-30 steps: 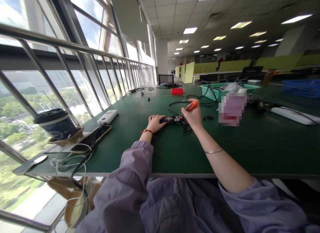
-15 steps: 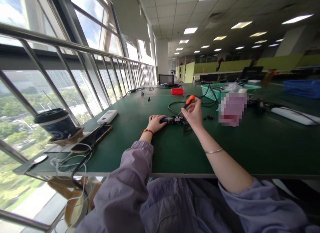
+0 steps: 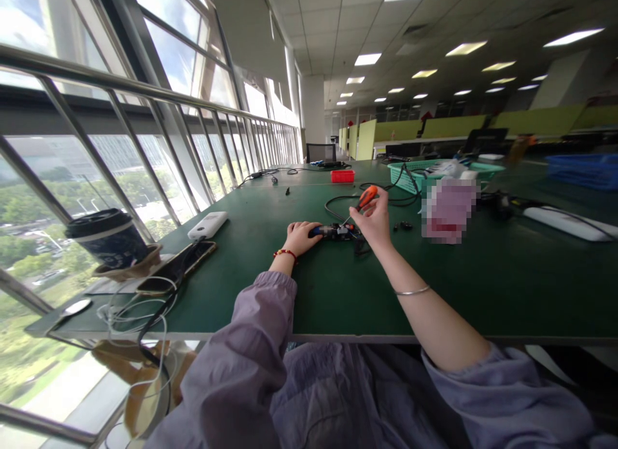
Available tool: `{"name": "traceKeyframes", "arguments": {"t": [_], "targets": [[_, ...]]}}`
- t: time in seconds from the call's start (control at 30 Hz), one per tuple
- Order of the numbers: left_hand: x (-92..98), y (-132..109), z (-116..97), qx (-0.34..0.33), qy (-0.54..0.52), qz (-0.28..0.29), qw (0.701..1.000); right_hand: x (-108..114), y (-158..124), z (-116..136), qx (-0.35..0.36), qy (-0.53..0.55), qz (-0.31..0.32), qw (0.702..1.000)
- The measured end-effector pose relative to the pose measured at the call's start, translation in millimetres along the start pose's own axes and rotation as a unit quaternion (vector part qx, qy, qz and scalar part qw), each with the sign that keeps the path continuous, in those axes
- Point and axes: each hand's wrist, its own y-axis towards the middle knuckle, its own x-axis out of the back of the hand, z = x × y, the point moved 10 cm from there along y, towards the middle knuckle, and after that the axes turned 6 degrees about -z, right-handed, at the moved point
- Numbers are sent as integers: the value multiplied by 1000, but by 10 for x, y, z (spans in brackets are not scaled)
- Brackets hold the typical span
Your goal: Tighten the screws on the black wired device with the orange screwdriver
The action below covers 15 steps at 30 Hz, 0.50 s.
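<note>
My left hand (image 3: 300, 235) rests on the green table (image 3: 483, 282) and grips the end of a small dark device (image 3: 334, 231) with a blue part. My right hand (image 3: 373, 220) holds an orange-handled screwdriver (image 3: 365, 197) by its handle, the thin shaft slanting down with the tip at the device. A black cable (image 3: 344, 200) loops away behind the device. A red bead bracelet is on my left wrist and a thin metal bangle on my right forearm.
At the left edge stand a lidded paper cup (image 3: 107, 238), a phone (image 3: 179, 264) with white and black cords, and a white power bank (image 3: 207, 225). Small black parts (image 3: 402, 226), a green basket (image 3: 425, 172), a red box (image 3: 342, 175) and a white bar (image 3: 570, 221) lie farther back.
My right hand has shifted its grip on the screwdriver, and the orange handle now stands more upright and higher than a second ago. My left hand and the device have not moved.
</note>
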Motion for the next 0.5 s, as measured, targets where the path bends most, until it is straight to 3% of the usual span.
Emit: {"name": "traceKeyframes", "arguments": {"t": [0.13,0.37,0.5], "targets": [[3,-2,-4,0,-1,1,1000,96,13,-24,-15,-53,-33,998],[18,-3,-15,-1,-3,0,1000,26,-8,49,19,-3,-10,1000],[17,-4,-13,1,-3,0,1000,111,-20,-17,-27,-84,-39,995]]}}
